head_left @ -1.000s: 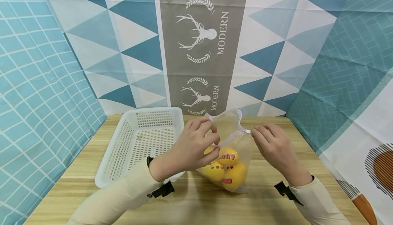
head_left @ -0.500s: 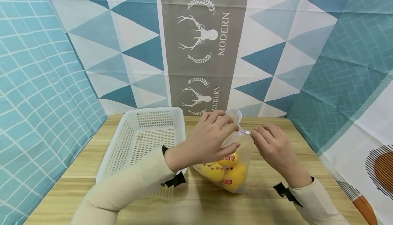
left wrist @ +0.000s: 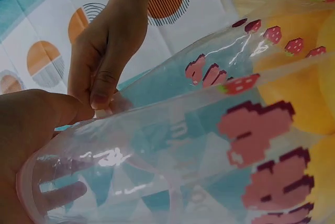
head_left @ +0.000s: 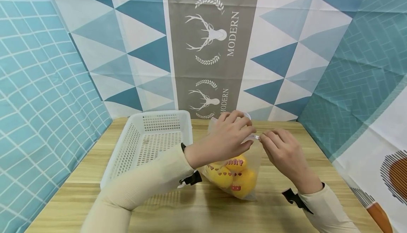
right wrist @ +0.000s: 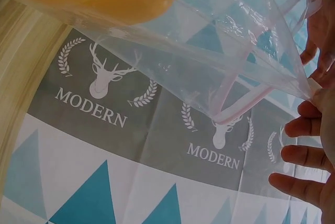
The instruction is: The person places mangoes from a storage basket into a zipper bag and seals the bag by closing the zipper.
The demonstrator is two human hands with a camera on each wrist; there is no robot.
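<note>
A clear zip bag [head_left: 255, 159] with pink lettering and strawberry prints stands on the wooden table, holding several round yellow-orange fruits [head_left: 244, 183]. My right hand [head_left: 283, 151] pinches the bag's top right corner at the small white slider [head_left: 256, 137]. Over the bag's mouth, my left hand [head_left: 233, 134] grips the zip edge close to the slider. In the left wrist view, its thumb [left wrist: 63, 108] reaches the right hand's fingertips, while its other fingers show through the film. A pink-edged fold of the bag's mouth [right wrist: 246, 103] hangs loose in the right wrist view.
A white perforated plastic basket [head_left: 159, 113] stands on the table [head_left: 178, 219] to the left of the bag, partly behind the left forearm. Patterned cloth [head_left: 210, 63] hangs behind the table and along both sides.
My left hand has moved right along the bag's mouth toward the slider, bringing the zip edges together. My right hand has stayed at the corner.
</note>
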